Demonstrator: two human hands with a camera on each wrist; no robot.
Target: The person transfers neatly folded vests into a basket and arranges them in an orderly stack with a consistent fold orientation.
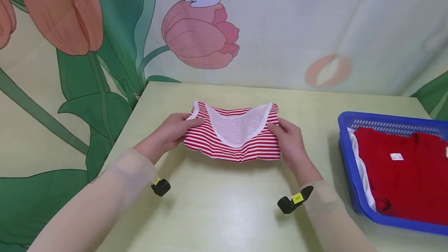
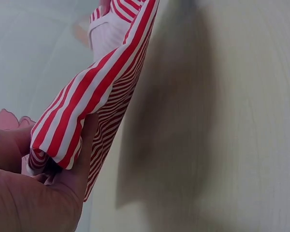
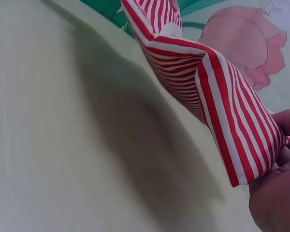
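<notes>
A red-and-white striped shirt with a white-trimmed scoop neckline is held folded above the table in the head view. My left hand pinches its left side, thumb on top. On the opposite side, my right hand grips the edge near the armhole in the same way. The left wrist view shows the striped fabric between thumb and fingers of the left hand. In the right wrist view, the right hand pinches the folded corner of the cloth, which casts a shadow below.
A blue plastic basket stands at the right of the pale table. Inside it lie a folded red garment and white cloth. Behind the table hangs a backdrop with flower prints.
</notes>
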